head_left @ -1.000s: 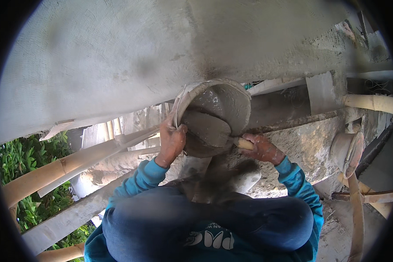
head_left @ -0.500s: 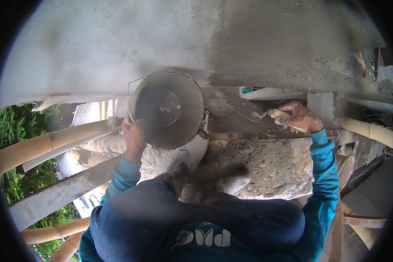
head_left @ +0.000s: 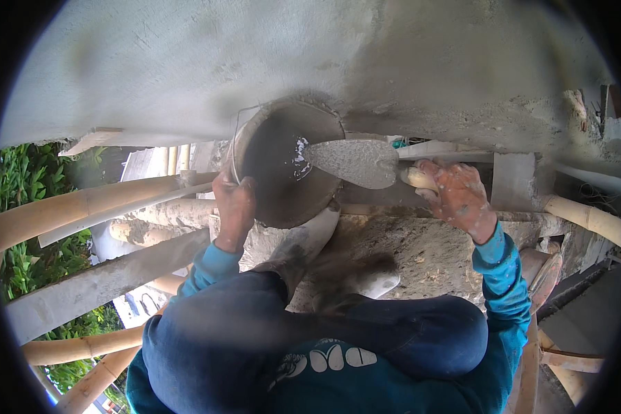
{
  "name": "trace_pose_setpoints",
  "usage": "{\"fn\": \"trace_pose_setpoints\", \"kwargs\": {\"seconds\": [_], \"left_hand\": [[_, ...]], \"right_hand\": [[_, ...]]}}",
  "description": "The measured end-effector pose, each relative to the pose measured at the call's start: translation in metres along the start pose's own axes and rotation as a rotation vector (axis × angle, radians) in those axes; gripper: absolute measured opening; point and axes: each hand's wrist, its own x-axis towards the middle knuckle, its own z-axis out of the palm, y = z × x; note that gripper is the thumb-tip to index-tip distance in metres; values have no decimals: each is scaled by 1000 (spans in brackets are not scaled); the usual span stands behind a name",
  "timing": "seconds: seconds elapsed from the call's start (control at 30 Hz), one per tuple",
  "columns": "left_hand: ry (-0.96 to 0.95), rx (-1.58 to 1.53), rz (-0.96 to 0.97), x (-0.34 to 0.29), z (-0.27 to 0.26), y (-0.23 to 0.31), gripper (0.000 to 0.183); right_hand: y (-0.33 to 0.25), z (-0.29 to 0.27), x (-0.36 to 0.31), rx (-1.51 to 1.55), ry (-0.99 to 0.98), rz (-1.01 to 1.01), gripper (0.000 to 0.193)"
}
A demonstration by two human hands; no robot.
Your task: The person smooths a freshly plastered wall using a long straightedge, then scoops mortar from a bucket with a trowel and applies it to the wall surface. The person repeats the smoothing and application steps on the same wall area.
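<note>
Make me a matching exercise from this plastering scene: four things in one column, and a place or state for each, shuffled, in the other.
Things:
1. trowel
2. bucket
3. left hand
4. bamboo poles

Places or states:
A. gripping the rim of the bucket
B. tilted on its side, mouth toward the camera
C. lying at the left, beside green leaves
D. blade loaded with wet grey mortar, held in the right hand

Pairs: 1-D, 2-B, 3-A, 4-C

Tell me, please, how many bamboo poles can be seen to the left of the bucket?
3, as far as shows: an upper pole slanting toward the left hand, one low beside the knee, and another just under it. The grey beams between look like timber; others may be hidden.
</note>
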Motion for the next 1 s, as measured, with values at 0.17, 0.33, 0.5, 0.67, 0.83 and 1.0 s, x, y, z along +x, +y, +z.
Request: {"fn": "trace_pose_setpoints", "kwargs": {"seconds": [0.17,0.33,0.5,0.67,0.83,1.0], "left_hand": [[-90,134,150,-1,13,16,66],[-149,219,381,-11,21,30,76],[-288,197,368,-12,24,19,76],[-230,123,125,-6,16,-18,65],[-43,118,-11,-3,-4,-22,42],[97,12,-54,0,-54,-20,33]], "right_hand": [[-35,26,41,-248,-221,84,42],[-44,39,52,-165,-300,47,39],[-28,84,27,143,-311,-13,41],[-55,126,-13,432,-404,207,45],[-52,84,-35,547,-303,226,47],[-19,23,-31,529,-370,215,45]]}}
